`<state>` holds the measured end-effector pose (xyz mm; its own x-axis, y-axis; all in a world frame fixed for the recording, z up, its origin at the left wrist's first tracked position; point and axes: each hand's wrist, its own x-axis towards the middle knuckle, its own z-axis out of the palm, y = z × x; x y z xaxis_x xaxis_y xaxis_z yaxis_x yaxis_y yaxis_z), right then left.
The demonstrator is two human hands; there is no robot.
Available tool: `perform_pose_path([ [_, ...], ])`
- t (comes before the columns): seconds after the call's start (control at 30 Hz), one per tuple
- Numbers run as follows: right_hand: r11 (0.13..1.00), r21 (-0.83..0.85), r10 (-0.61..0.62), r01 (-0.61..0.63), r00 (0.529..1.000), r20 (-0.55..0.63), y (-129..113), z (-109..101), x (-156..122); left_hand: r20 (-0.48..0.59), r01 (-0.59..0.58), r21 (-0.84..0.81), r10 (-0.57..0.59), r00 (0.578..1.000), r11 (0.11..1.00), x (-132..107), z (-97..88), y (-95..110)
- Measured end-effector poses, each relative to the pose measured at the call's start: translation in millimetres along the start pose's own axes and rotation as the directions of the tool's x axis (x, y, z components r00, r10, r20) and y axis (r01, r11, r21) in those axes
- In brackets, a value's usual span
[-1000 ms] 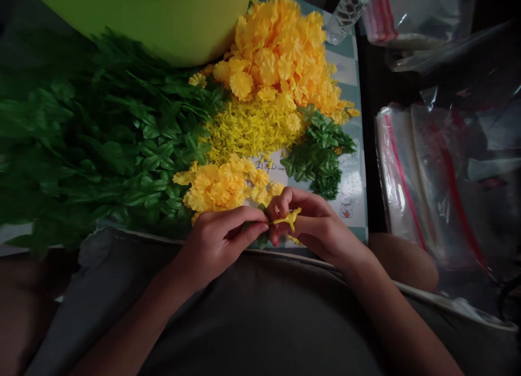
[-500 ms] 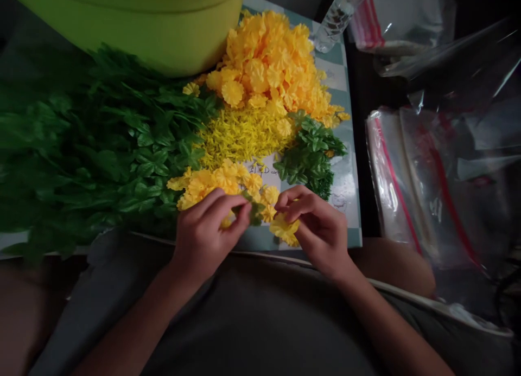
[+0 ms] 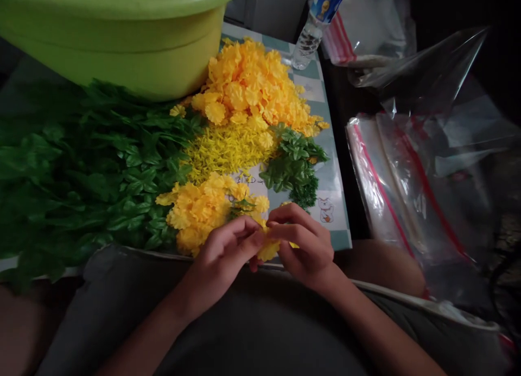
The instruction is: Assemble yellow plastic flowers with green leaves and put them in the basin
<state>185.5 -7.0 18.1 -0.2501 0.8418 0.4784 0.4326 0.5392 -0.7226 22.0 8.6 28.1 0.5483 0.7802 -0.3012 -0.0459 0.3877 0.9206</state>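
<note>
- Hands together in front of the body: the left hand (image 3: 222, 265) and the right hand (image 3: 305, 246) meet at the fingertips, and both close on one artificial yellow flower (image 3: 269, 250).
- Flower is partly hidden by the fingers and sits just over the near edge of the checked mat (image 3: 331, 216).
- Left forearm (image 3: 142, 332) rises from the lower left and right forearm (image 3: 386, 332) from the lower right. Both wrists are bent a little, and the fingers curl inward.
- Main risk: if the pinch becomes loose, the small flower could drop into the dark grey cloth (image 3: 252, 332) on the lap and be hard to see in this dim light.
- Other risk: the left hand is very near the heap of yellow flowers (image 3: 195, 213), so a careless move could push it into the yellow shreds (image 3: 226, 151) and mix them.
- Further away are a pile of orange-yellow flowers (image 3: 248, 83), green leaves (image 3: 93, 170), a green plastic basin (image 3: 106, 45) and clear zip bags (image 3: 386, 191).
</note>
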Motion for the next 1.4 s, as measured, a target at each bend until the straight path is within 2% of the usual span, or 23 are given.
perform_pose_path([
  [0.1, 0.982, 0.155, 0.102, -0.104, 0.995, 0.022, -0.7, -0.3, 1.8, -0.109, -0.043, 0.066, 0.050, 0.993, 0.997, 1.3, 0.4, -2.9],
  [0.2, 0.922, 0.267, 0.259, -0.281, 0.959, 0.115, -4.1, -2.0, 4.5, -0.244, -0.142, 0.268, 0.210, 0.947, 0.953, 0.7, 2.0, -5.2],
  [0.27, 0.872, 0.305, 0.351, -0.384, 0.923, 0.158, -6.3, -2.1, 5.5, -0.283, -0.179, 0.343, 0.283, 0.917, 0.922, 0.1, 3.3, -5.0],
  [0.33, 0.832, 0.324, 0.420, -0.450, 0.893, 0.164, -7.5, -0.6, 5.7, -0.308, -0.172, 0.345, 0.285, 0.908, 0.923, 0.1, 3.8, -4.1],
  [0.47, 0.764, 0.354, 0.521, -0.539, 0.840, 0.155, -6.5, 3.6, 5.0, -0.312, -0.153, 0.262, 0.233, 0.921, 0.953, 1.6, 2.3, -3.6],
  [0.63, 0.744, 0.356, 0.551, -0.566, 0.820, 0.152, -3.8, 4.6, 5.1, -0.308, -0.170, 0.281, 0.256, 0.916, 0.945, 1.7, 1.2, -7.7],
  [0.8, 0.805, 0.291, 0.494, -0.517, 0.856, 0.153, -3.0, 3.7, 4.2, -0.270, -0.182, 0.323, 0.275, 0.923, 0.929, 1.0, 1.9, -9.8],
  [0.93, 0.846, 0.232, 0.445, -0.481, 0.875, 0.190, -3.4, 4.3, 1.9, -0.287, -0.177, 0.313, 0.271, 0.919, 0.933, 2.9, 2.4, -8.8],
  [1.0, 0.813, 0.285, 0.460, -0.508, 0.860, 0.220, -3.9, 4.7, 1.2, -0.312, -0.166, 0.290, 0.257, 0.915, 0.943, 4.7, 2.2, -9.0],
  [1.17, 0.660, 0.430, 0.517, -0.616, 0.787, 0.335, -5.3, 4.0, 3.2, -0.388, -0.154, 0.254, 0.246, 0.888, 0.955, 9.7, -0.1, -14.3],
  [1.3, 0.621, 0.481, 0.536, -0.619, 0.783, 0.314, -4.0, 2.5, 6.5, -0.427, -0.173, 0.271, 0.279, 0.860, 0.947, 11.8, -4.2, -20.5],
  [1.37, 0.536, 0.568, 0.572, -0.625, 0.763, 0.301, -2.3, 1.3, 8.1, -0.400, -0.210, 0.342, 0.344, 0.850, 0.916, 11.1, -6.9, -22.3],
  [1.4, 0.460, 0.621, 0.597, -0.635, 0.739, 0.313, -1.3, 0.4, 8.9, -0.364, -0.245, 0.408, 0.403, 0.839, 0.880, 10.4, -8.3, -22.7],
])
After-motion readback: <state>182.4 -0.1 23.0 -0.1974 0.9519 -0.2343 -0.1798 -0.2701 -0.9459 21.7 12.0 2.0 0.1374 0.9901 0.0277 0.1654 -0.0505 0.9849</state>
